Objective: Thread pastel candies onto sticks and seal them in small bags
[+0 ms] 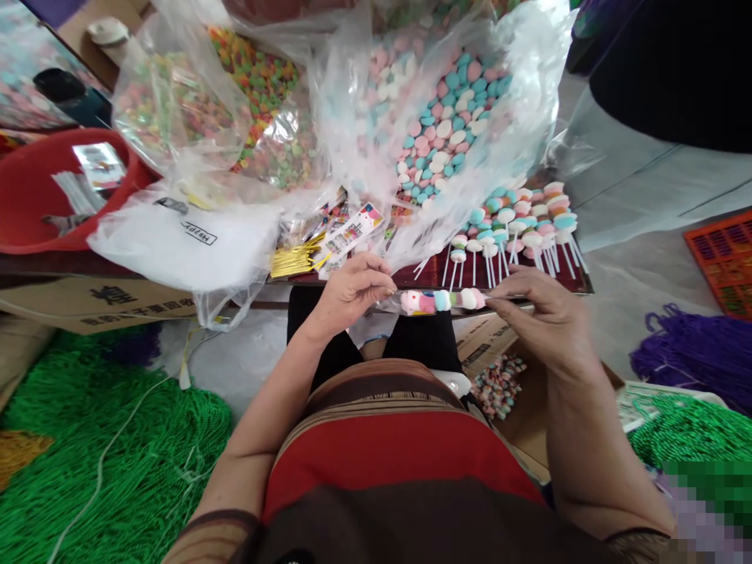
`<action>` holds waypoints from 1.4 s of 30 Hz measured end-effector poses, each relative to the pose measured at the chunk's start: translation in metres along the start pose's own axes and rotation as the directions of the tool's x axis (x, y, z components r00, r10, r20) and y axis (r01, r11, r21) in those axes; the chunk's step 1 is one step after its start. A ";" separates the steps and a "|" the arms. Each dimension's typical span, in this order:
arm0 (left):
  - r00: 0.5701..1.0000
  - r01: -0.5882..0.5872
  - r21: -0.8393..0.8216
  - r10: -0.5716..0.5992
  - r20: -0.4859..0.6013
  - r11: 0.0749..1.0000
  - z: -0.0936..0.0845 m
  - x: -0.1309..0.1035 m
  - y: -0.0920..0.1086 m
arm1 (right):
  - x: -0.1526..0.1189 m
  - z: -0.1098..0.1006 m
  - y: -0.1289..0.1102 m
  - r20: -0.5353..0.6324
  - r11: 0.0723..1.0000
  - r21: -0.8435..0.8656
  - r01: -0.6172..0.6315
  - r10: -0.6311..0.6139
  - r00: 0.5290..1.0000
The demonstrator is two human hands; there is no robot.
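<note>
Between my two hands a candy skewer (442, 301) with pink, white and blue pieces lies level in a clear wrapper, above my lap. My left hand (358, 288) pinches the wrapper's left end. At the right end, my right hand (544, 313) has its fingers closed on the stick end of the skewer. Beyond them, several candy skewers (517, 223) with white sticks lie on the table's edge. Gold twist ties (294, 260) and a printed packet (352, 235) are just past my left hand.
Open plastic bags hold pastel candies (440, 133) and ring candies (264, 86). A red basin (126, 196) stands at the left. Below right, a cardboard box (529, 423) holds wrapped candies. Green strands (117, 439) cover the floor at left; an orange crate (722, 258) is at right.
</note>
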State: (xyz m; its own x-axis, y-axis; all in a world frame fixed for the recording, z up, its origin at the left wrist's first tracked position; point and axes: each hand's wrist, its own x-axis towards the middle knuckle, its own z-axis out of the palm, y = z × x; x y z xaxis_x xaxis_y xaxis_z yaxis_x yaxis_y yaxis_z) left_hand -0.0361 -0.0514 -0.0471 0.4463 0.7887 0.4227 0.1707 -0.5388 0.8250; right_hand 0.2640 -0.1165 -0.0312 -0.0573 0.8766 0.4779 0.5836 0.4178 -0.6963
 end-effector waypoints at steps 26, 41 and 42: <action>0.860 0.353 -0.789 -0.506 0.062 0.503 0.007 0.005 0.029 | -0.023 0.072 -0.021 0.149 0.752 0.463 -0.469 0.456 0.878; 0.850 0.367 -0.623 -0.522 -0.079 0.691 0.016 0.004 0.032 | -0.028 0.104 -0.041 0.222 0.678 0.545 -0.493 0.451 0.865; 0.858 0.394 -0.592 -0.513 -0.037 0.703 0.016 0.002 0.030 | -0.028 0.104 -0.041 0.213 0.674 0.551 -0.492 0.457 0.864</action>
State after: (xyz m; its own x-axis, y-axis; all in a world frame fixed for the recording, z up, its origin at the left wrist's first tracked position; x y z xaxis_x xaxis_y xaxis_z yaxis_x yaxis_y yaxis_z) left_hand -0.0159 -0.0712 -0.0272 0.2629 0.9637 -0.0463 -0.2243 0.1077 0.9685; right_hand 0.1575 -0.1332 -0.0712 0.0443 0.9988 -0.0193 -0.0245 -0.0183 -0.9995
